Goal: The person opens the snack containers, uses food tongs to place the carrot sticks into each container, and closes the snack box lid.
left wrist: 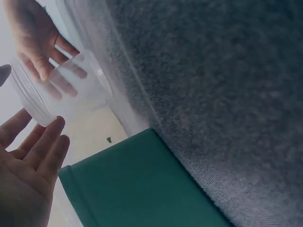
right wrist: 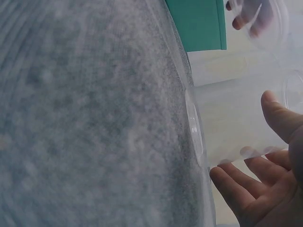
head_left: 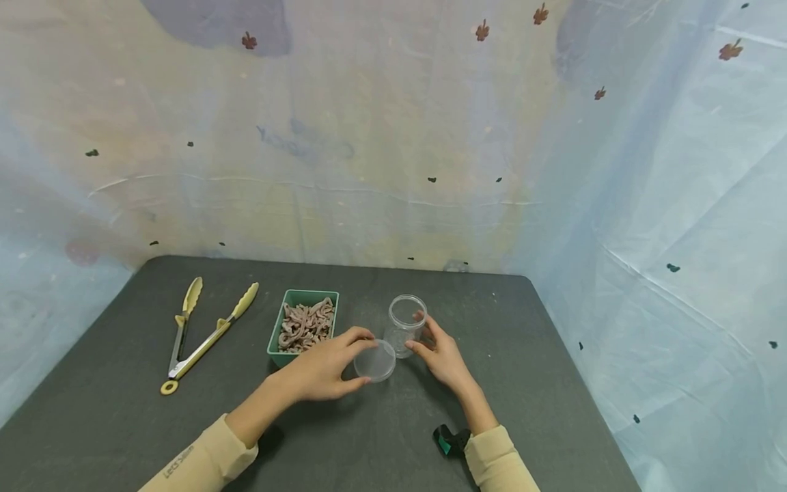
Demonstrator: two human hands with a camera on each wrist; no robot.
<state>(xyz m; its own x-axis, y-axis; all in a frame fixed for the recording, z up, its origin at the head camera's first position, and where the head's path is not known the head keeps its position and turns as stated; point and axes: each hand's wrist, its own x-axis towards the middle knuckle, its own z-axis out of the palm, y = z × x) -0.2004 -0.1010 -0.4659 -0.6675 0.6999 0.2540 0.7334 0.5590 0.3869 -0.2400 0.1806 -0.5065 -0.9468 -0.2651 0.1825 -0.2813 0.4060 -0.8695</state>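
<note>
A clear plastic jar [head_left: 402, 335] stands upright on the table with its mouth uncovered. My right hand [head_left: 444, 355] holds it from the right side; in the right wrist view the thumb is on the near side of the jar [right wrist: 236, 118] and the fingers are behind it. Between thumb and fingers my left hand [head_left: 322, 365] pinches a round translucent lid [head_left: 376, 361] by its edge. That lid is off the jar, in front and to the left of it. Behind the left hand sits a green tub [head_left: 283, 342] full of brownish-grey, worm-like curled pieces [head_left: 306, 324].
Yellow-tipped metal tongs [head_left: 199, 352] lie spread at the left of the dark table [head_left: 381, 437]. A black and green strap-like object [head_left: 451, 441] is beside the right cuff. A patterned plastic sheet [head_left: 344, 137] hangs behind the table and along its right side.
</note>
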